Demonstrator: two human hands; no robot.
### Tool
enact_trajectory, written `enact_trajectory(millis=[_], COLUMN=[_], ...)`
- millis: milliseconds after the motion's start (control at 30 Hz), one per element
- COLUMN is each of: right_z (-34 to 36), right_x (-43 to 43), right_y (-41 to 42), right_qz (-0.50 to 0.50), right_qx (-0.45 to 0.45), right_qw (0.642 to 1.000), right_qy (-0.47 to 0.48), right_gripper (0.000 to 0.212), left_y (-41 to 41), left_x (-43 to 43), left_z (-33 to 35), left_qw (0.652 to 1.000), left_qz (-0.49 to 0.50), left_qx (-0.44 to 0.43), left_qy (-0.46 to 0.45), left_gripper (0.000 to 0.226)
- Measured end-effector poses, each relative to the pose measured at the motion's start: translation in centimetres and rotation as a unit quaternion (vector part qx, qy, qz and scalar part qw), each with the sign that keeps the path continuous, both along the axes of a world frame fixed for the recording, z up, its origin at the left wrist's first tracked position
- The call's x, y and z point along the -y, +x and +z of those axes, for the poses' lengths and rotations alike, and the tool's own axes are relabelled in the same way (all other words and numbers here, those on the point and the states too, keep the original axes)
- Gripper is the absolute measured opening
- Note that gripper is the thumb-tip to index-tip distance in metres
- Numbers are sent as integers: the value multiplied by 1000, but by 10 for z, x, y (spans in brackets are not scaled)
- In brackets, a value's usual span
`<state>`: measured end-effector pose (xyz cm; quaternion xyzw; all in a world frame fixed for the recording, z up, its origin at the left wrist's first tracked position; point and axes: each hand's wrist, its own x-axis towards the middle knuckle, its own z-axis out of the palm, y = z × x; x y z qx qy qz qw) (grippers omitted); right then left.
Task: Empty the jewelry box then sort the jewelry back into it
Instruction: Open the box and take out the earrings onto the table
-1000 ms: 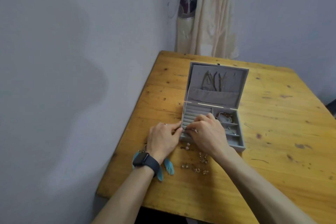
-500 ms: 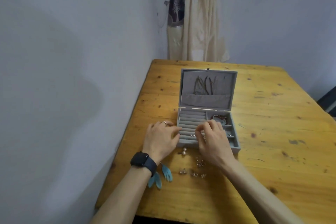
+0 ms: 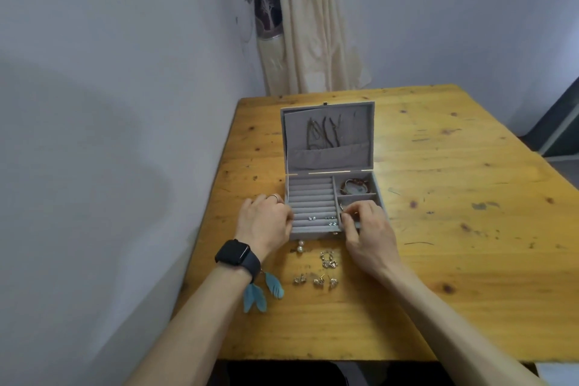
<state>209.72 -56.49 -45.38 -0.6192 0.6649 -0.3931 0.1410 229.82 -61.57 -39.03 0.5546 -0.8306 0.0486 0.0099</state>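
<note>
The grey jewelry box (image 3: 313, 233) stands open on the wooden table (image 3: 454, 229). Necklaces (image 3: 322, 133) hang in its lid, a bracelet (image 3: 355, 186) lies in the back right compartment, and small earrings (image 3: 319, 219) sit in the ring rolls. My left hand (image 3: 266, 222) holds the box's front left corner with curled fingers. My right hand (image 3: 366, 229) is over the right compartments, fingertips pinching a small ring-shaped piece (image 3: 342, 207). In front of the box lie pearl earrings (image 3: 300, 246), several sparkly earrings (image 3: 316, 280) and blue feather earrings (image 3: 266, 290).
The table's left edge runs along a white wall. A cream and purple cloth (image 3: 307, 25) hangs behind the far corner. Bare wood stretches to the right of the box. A dark watch (image 3: 236, 255) is on my left wrist.
My right hand has moved from the ring rolls to the right compartments. Earrings now show in the rolls. My left hand stays at the box's left corner. The camera view has shifted.
</note>
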Motion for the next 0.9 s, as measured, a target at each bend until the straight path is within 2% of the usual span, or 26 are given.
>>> enact_trajectory(millis=[100,200,467,600,700,767,900], right_z=[0,1,3,16,22,17,-5], right_x=[0,0,-2,-14,-39,-61,-95], right_y=[-1,0,-4,-13,-25,-33,-39], right_qz=[5,3,33,42,38,39,33], right_qx=[0,7,37,99,101,82,-8], right_qw=[1000,1000,999,994,993,995,999], right_qy=[12,10,11,-12,-36,-33,-15], right_gripper=[4,4,5,7,5,6,8], left_y=[-1,-1,3,6,-4,-14,-37], left_x=[5,8,9,-9,-39,-62,-92], left_z=[3,3,-2,3,5,-1,-27], left_qw=[999,994,950,934,929,930,956], left_qz=[11,40,88,92,47,2,-54], left_qx=[-19,-80,-236,-315,-353,-354,-284], left_qy=[27,67,185,142,104,99,53], left_gripper=[20,16,5,6,7,6,9])
